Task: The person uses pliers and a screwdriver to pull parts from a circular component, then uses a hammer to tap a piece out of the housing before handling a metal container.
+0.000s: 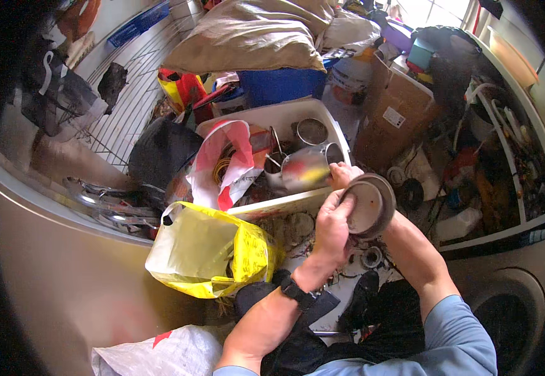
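Observation:
My left hand (333, 230), a dark watch on its wrist, is closed on the rim of a round, shallow metal bowl (365, 210) whose hollow faces me. Farther out, my right hand (344, 175) reaches behind that bowl, which covers part of it. Its fingers grip a shiny metal cylinder (313, 168) by the rim; motion smears its surface. The cylinder lies tilted over a white plastic bin (285, 205). Inside the bin are another round metal container (312, 131), a red-and-white plastic bag (222, 164) and a coil of yellow cord (221, 170).
A yellow bag (247, 250) stands gaping left of my arms. Behind the bin, a large beige sack (254, 37) rests over a blue container (282, 86). A cardboard box (394, 113) rises at back right. Metal tubing (106, 200) lies left; a washing machine (504, 301) stands right.

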